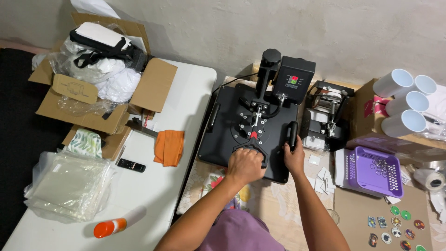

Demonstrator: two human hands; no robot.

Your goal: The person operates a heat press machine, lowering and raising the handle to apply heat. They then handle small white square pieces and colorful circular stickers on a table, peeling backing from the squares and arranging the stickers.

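Observation:
A black flat heat press (227, 125) stands in the middle of the view, its top plate down. My left hand (245, 165) is closed over the handle bracket at the press's front edge. My right hand (294, 158) grips the black upright lever handle (292, 132) on the press's right side. A black control box with a small lit display (294, 78) sits at the back of the press.
A smaller mug press (325, 116) stands right of it, with white mugs (409, 100) stacked on a box. A purple basket (374, 171), round printed badges (395, 227), an orange cloth (169, 148), a remote (130, 165), an orange-capped spray can (116, 225) and open cartons (97, 83) lie around.

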